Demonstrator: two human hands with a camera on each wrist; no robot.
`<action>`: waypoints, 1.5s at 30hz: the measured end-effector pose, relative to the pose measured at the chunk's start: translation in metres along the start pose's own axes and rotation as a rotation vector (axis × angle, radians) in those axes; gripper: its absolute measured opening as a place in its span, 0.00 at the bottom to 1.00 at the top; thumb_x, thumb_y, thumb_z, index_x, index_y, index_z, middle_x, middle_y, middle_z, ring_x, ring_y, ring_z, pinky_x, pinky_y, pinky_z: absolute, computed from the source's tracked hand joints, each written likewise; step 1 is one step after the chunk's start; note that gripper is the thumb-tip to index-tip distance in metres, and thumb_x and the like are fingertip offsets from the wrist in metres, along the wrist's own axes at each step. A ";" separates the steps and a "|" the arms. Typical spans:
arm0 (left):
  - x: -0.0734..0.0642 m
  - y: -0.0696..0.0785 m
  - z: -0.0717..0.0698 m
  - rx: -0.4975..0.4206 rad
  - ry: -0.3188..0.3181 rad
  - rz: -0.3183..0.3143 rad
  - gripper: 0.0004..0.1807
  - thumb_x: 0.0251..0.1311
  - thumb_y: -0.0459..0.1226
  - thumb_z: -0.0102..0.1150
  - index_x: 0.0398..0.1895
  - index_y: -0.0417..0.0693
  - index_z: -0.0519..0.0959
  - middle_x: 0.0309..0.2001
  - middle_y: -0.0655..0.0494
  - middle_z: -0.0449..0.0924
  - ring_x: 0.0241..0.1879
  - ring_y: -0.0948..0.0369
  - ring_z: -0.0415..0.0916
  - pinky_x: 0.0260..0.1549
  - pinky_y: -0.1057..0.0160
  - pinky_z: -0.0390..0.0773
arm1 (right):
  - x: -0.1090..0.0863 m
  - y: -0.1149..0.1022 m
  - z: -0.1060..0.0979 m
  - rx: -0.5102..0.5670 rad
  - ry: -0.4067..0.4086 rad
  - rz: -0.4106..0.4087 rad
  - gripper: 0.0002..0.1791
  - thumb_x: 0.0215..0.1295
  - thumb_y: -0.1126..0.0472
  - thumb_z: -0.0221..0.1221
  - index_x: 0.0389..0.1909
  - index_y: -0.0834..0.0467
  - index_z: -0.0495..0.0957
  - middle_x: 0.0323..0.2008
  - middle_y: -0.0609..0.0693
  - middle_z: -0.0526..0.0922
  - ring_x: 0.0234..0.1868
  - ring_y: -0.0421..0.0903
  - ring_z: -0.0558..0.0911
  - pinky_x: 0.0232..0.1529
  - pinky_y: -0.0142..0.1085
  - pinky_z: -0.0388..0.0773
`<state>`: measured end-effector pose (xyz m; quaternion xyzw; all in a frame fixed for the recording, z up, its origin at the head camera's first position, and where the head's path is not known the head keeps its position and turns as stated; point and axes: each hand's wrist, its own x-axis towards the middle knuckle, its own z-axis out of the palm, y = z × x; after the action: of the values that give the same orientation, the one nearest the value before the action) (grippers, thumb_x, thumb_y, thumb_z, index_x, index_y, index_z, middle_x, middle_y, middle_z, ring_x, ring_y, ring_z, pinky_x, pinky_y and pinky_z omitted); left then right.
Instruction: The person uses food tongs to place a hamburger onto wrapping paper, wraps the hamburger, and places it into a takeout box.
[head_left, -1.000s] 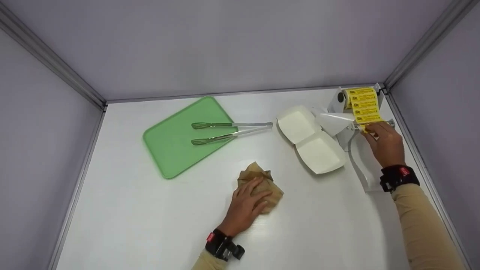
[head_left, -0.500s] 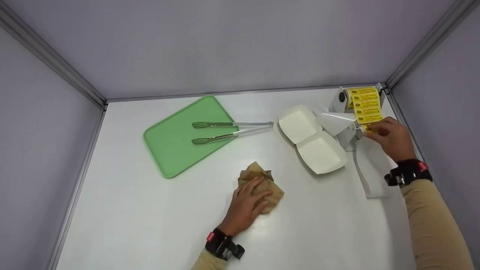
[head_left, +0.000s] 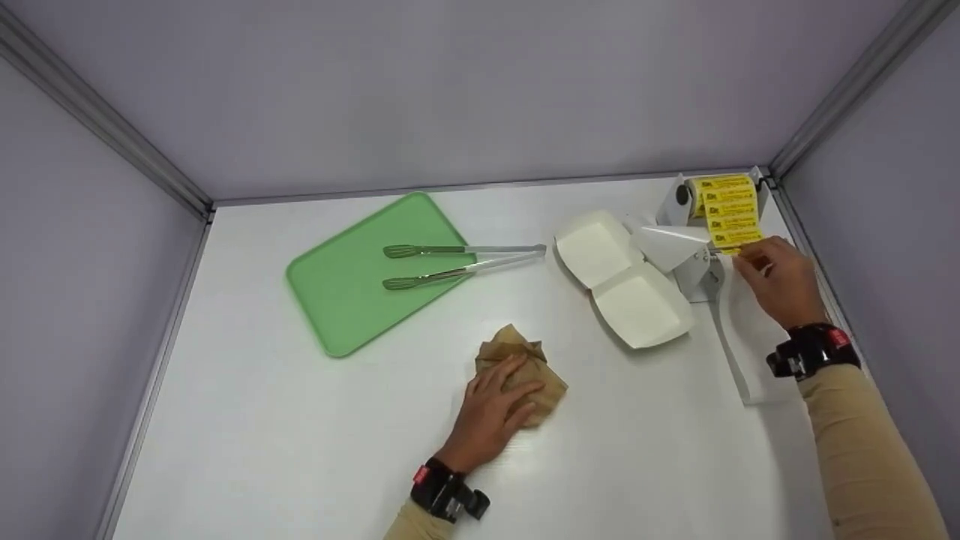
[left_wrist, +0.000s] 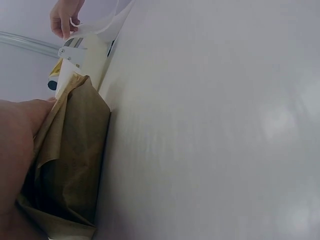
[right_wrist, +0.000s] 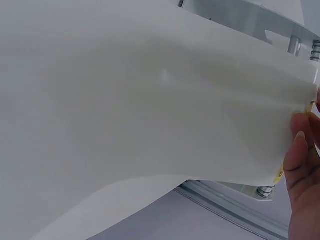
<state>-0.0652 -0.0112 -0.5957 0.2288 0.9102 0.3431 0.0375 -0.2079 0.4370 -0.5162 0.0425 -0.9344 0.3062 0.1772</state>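
My left hand (head_left: 487, 412) rests with fingers spread on a folded brown paper wrapper (head_left: 547, 394) near the middle of the table; whatever it may contain is hidden. The left wrist view shows the folded wrapper (left_wrist: 75, 150) standing up from the tabletop. At the right, my right hand (head_left: 784, 281) pinches the leading edge of a yellow label (head_left: 727, 251) at the front of a label dispenser (head_left: 690, 274). In the right wrist view, thumb and fingers meet at the label's thin yellow edge (right_wrist: 280, 175). A white backing strip (head_left: 727, 337) hangs from the dispenser onto the table.
An open white clamshell food box (head_left: 641, 304) lies just left of the dispenser. Metal tongs (head_left: 502, 259) lie partly on a green tray (head_left: 352, 285) at the back left. The yellow label roll (head_left: 724, 195) sits in the back right corner, between grey walls.
My right hand has shifted slightly to the right at the dispenser's front. The backing strip reaches farther toward the front of the table. My left hand and the wrapper stay put.
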 end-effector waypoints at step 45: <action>0.003 0.001 0.003 -0.006 0.009 0.007 0.20 0.75 0.51 0.49 0.66 0.66 0.77 0.78 0.56 0.60 0.77 0.52 0.56 0.72 0.41 0.58 | -0.025 0.007 -0.036 1.065 0.382 0.782 0.07 0.83 0.53 0.38 0.44 0.52 0.58 0.38 0.53 0.85 0.21 0.54 0.88 0.23 0.40 0.85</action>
<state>-0.0667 -0.0076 -0.5976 0.2305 0.9085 0.3471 0.0330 -0.1753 0.4633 -0.5018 -0.2711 -0.5555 0.7674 0.1703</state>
